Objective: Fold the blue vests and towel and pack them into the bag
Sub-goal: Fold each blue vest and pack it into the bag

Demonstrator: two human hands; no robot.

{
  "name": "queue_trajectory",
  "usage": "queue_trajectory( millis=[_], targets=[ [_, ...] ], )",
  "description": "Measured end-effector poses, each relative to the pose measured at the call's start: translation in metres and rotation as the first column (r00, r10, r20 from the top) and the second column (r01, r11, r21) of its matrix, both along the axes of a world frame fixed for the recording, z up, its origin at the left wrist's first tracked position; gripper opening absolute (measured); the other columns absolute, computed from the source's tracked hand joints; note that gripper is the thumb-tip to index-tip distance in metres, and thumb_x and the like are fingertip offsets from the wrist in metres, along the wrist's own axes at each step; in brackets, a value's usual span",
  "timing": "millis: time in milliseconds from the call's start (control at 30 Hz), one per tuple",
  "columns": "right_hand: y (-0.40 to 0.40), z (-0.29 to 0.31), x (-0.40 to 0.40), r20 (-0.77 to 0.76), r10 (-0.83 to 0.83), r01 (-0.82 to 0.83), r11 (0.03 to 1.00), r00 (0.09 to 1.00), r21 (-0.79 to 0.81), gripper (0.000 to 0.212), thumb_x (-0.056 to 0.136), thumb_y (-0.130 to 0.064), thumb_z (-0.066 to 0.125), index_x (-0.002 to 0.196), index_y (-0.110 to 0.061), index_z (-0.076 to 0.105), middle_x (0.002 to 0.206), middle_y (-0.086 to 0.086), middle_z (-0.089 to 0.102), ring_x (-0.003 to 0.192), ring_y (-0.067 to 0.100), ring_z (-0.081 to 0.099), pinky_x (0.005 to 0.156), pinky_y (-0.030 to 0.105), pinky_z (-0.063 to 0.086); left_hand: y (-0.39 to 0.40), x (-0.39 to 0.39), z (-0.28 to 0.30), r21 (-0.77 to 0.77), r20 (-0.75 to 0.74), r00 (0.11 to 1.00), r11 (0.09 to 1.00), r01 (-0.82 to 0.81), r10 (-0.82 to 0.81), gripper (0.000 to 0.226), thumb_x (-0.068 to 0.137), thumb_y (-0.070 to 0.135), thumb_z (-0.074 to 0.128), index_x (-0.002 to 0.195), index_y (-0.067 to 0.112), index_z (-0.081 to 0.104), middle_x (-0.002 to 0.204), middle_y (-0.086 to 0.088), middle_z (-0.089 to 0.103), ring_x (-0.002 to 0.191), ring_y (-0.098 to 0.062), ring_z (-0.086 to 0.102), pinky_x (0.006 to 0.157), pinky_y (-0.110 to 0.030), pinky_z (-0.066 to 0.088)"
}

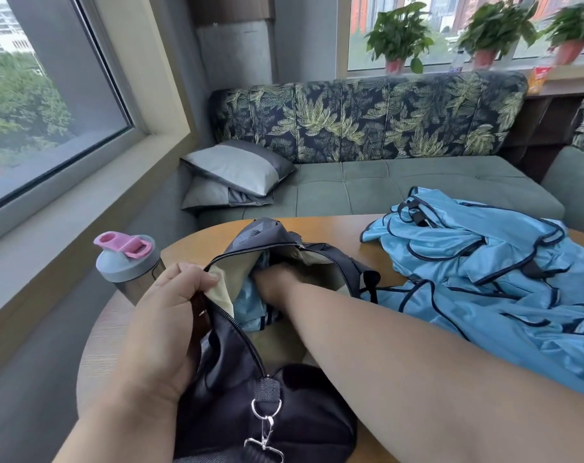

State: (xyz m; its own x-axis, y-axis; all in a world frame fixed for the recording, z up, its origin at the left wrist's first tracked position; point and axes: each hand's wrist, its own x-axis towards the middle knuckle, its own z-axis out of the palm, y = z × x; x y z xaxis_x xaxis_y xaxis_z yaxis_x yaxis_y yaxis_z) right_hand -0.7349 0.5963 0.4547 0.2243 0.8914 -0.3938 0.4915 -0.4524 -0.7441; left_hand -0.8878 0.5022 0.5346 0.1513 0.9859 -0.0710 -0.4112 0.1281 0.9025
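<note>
A dark bag (237,369) lies unzipped on the round wooden table (347,225). My left hand (163,315) grips the near edge of its opening and the beige lining. My right hand (273,282) reaches deep into the bag, its fingers hidden inside. Blue fabric with dark trim (250,309) shows inside the opening under my right wrist. A loose pile of blue vests (484,272) with dark edging lies crumpled on the right side of the table, beside my right forearm.
A grey shaker bottle with a pink lid (127,262) stands at the table's left edge, close to my left hand. Behind the table is a green sofa (400,185) with grey cushions (233,172). A metal clip (265,426) hangs on the bag's near end.
</note>
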Motion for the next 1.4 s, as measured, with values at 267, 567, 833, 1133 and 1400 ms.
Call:
queue_trajectory(
  millis=[267,567,833,1133,1400],
  targets=[
    [-0.019,-0.014,0.015,-0.035,-0.035,0.034,0.999,0.999,-0.034,0.04,0.096,-0.033,0.054,0.123,-0.009,0.069,0.12,0.017,0.07,0.102,0.022,0.062,0.097,0.03,0.051,-0.002,-0.007,-0.004,-0.078,-0.082,0.997,0.997,0.003,-0.009,0.029,0.061,0.013,0.071,0.067,0.022,0.043,0.074,-0.004,0.038,0.062,-0.018,0.035,0.057,-0.027,0.03],
    [-0.09,0.028,0.04,-0.296,-0.063,0.121,0.976,0.953,0.181,0.021,0.092,-0.019,0.055,0.082,-0.007,0.069,0.076,0.002,0.062,0.075,0.021,0.054,0.069,0.034,0.036,-0.019,-0.001,0.011,0.033,-0.347,0.93,0.992,-0.119,0.123,0.011,0.082,0.02,0.072,0.077,0.019,0.062,0.069,-0.011,0.054,0.06,-0.024,0.047,0.059,-0.035,0.039],
    [-0.18,0.065,0.077,-0.38,-0.07,0.19,0.938,0.922,0.289,0.021,0.1,-0.026,0.055,0.108,-0.029,0.074,0.102,-0.003,0.074,0.082,0.01,0.067,0.07,0.021,0.05,-0.058,0.023,0.034,0.29,-0.591,0.736,0.939,-0.186,0.328,0.022,0.08,0.035,0.079,0.096,0.031,0.065,0.079,0.009,0.067,0.072,-0.019,0.061,0.073,-0.04,0.048],
    [-0.27,0.063,0.161,-0.434,-0.319,0.453,0.856,0.843,0.249,0.016,0.101,-0.029,0.06,0.104,-0.02,0.074,0.088,-0.002,0.069,0.074,0.013,0.061,0.075,0.029,0.049,-0.12,0.113,0.058,0.465,-0.756,0.583,0.871,0.159,0.297,0.008,0.087,0.027,0.071,0.087,0.028,0.063,0.073,0.004,0.064,0.066,-0.013,0.06,0.062,-0.033,0.05],
    [-0.345,0.012,0.224,-0.322,-0.503,0.578,0.791,0.802,0.201,0.02,0.1,-0.027,0.054,0.116,-0.031,0.066,0.104,0.001,0.071,0.091,0.023,0.07,0.079,0.035,0.054,-0.122,0.2,-0.006,0.231,-0.936,0.346,0.852,0.47,0.063,0.017,0.085,0.034,0.073,0.099,0.032,0.064,0.082,0.01,0.066,0.074,-0.007,0.062,0.07,-0.029,0.053]
  ],
)
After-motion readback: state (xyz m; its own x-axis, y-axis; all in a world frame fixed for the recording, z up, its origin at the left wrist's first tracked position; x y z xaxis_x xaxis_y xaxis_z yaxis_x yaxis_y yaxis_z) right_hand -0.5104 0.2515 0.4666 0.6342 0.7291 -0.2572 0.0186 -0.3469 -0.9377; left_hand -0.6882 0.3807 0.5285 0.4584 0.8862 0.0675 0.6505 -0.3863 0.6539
